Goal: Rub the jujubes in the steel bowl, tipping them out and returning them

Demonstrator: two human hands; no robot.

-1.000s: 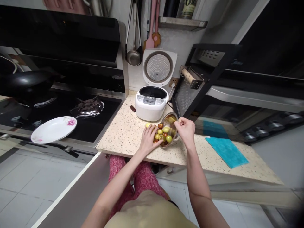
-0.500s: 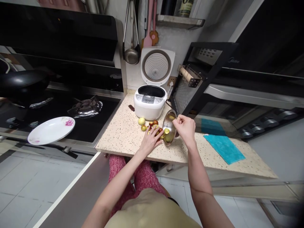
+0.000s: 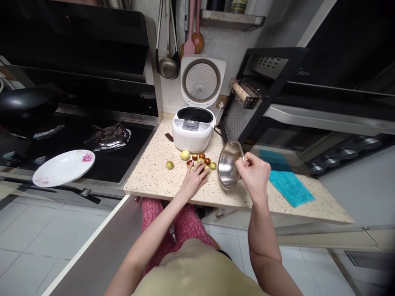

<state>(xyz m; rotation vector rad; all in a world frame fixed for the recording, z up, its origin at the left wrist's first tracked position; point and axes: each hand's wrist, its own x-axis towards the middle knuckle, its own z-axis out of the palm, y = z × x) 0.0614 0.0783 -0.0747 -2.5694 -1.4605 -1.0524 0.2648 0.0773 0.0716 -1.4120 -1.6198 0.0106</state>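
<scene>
My right hand (image 3: 254, 172) grips the rim of a shiny metal bowl (image 3: 228, 165), which is tipped on its side with its inside facing left. Several green and reddish-brown fruits (image 3: 185, 155) lie on the speckled countertop (image 3: 151, 176) in front of a white rice cooker (image 3: 193, 133) with its lid raised. Fingers spread, my left hand (image 3: 194, 181) rests over some of these fruits and partly hides them. One green fruit (image 3: 169, 165) sits apart at the left.
A white flowered plate (image 3: 63, 167) lies at the stove's front edge, below a burner (image 3: 109, 135). A dark wok (image 3: 27, 107) is at the far left. Right of the bowl are a turquoise cloth (image 3: 291, 188) and an oven (image 3: 324, 135). An open drawer (image 3: 101, 250) juts out below.
The bowl has moved right with my right hand, away from the fruits, and no fruit shows in it now. One green fruit has rolled left. My left hand stays over the pile.
</scene>
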